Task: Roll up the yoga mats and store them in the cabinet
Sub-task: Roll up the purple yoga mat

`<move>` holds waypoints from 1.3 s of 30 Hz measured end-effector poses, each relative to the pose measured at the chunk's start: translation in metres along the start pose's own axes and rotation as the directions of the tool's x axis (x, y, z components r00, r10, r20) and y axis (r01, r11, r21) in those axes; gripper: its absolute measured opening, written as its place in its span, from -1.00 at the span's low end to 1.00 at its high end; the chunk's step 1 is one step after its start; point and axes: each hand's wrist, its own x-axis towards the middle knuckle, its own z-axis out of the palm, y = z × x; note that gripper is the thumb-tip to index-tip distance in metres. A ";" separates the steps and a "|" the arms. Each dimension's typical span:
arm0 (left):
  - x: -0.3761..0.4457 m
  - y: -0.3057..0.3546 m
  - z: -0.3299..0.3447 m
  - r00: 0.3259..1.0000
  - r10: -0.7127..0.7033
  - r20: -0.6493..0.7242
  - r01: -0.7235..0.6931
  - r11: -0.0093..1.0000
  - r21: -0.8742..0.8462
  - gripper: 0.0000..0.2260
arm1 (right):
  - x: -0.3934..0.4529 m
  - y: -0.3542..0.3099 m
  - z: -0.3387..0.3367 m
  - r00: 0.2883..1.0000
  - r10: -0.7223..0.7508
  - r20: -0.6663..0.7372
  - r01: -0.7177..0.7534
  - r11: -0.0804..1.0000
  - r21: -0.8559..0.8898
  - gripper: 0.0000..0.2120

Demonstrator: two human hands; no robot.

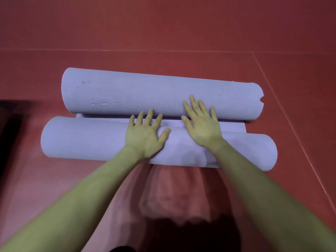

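A pale lilac yoga mat lies on the red floor, curled into two rolls joined by a short flat strip [227, 125]. The near roll [87, 139] runs left to right right in front of me. The far roll [145, 93] lies parallel just behind it. My left hand [145, 135] rests flat, fingers spread, on top of the near roll, its fingertips at the far roll's edge. My right hand [201, 120] lies flat too, palm over the near roll and fingers up on the far roll. Neither hand grips anything.
Red floor [163, 33] with thin seam lines surrounds the mat. A dark opening or edge [9, 133] shows at the left. Pink fabric [178, 193], seemingly my clothing, hangs between my forearms. No cabinet is in view.
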 end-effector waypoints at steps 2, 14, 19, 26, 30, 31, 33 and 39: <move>0.014 -0.002 -0.003 1.000 -0.011 0.028 0.011 1.000 -0.015 -0.35 | 0.004 0.000 -0.001 1.000 0.015 0.016 -0.015 1.000 0.023 -0.46; 0.026 -0.008 -0.005 0.995 0.081 -0.061 -0.084 0.995 -0.045 -0.37 | -0.018 -0.017 0.021 0.964 0.038 -0.262 -0.054 0.997 -0.055 -0.50; -0.002 0.000 0.010 0.958 0.129 -0.256 -0.124 0.992 0.037 -0.52 | 0.006 -0.013 0.017 0.970 0.085 -0.227 -0.084 0.996 0.016 -0.47; 0.031 -0.006 -0.004 0.981 0.138 -0.136 -0.134 0.990 0.038 -0.44 | 0.000 -0.004 0.018 0.892 -0.039 -0.450 0.048 0.999 0.010 -0.57; 0.044 -0.014 -0.012 0.980 0.183 -0.075 -0.182 0.983 0.021 -0.26 | -0.019 0.001 0.023 0.923 -0.120 -0.365 0.115 0.993 -0.034 -0.40; 0.045 -0.019 -0.013 0.970 0.233 -0.067 -0.232 0.973 0.024 -0.23 | -0.018 0.003 0.020 0.941 -0.121 -0.316 0.117 0.993 -0.034 -0.31; 0.045 -0.029 -0.016 0.940 0.342 -0.016 -0.341 0.939 0.049 -0.15 | -0.015 0.005 0.015 0.969 -0.125 -0.213 0.116 0.992 -0.053 -0.10; 0.047 -0.025 -0.018 0.940 0.338 0.043 -0.340 0.920 0.194 0.11 | -0.008 0.006 0.003 0.994 -0.104 -0.028 0.103 0.994 -0.035 0.12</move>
